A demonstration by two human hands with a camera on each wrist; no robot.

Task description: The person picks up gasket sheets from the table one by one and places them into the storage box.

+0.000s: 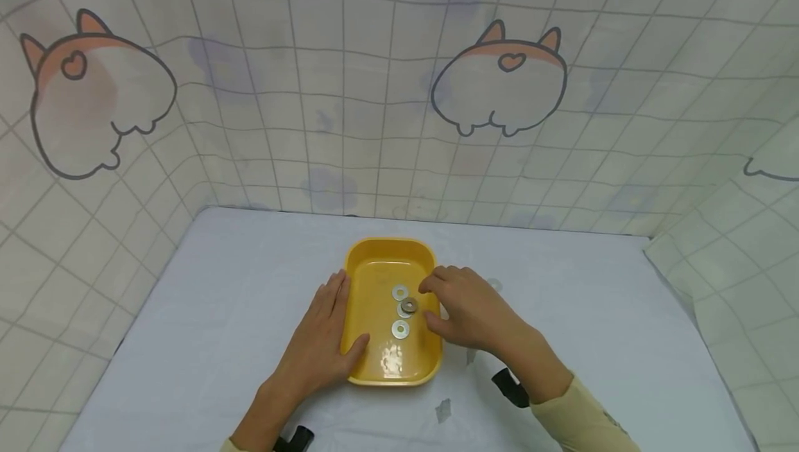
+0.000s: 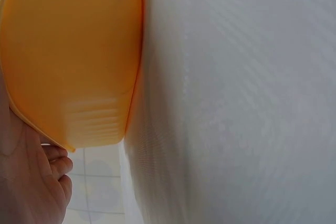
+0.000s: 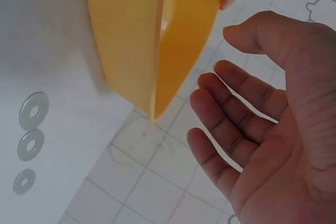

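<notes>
A yellow tray (image 1: 392,369) sits on the table, with several flat metal washers (image 1: 400,329) inside. A darker washer (image 1: 408,305) overlaps a paler one; whether it lies flat on it cannot be told. My left hand (image 1: 321,341) rests along the tray's left rim, fingers fairly straight and thumb over the edge. Over the tray's right rim is my right hand (image 1: 471,310), its fingers loosely bent and spread from the thumb. The right wrist view shows that hand (image 3: 262,124) holding nothing. Three more washers (image 3: 30,145) lie in a row on the table outside the tray.
A white cloth covers the table (image 1: 237,313). Grey patches (image 1: 443,410) mark it near the front right of the tray. A checked curtain (image 1: 374,91) with cartoon animals hangs behind and at the sides. Black wrist straps (image 1: 510,388) show on both arms.
</notes>
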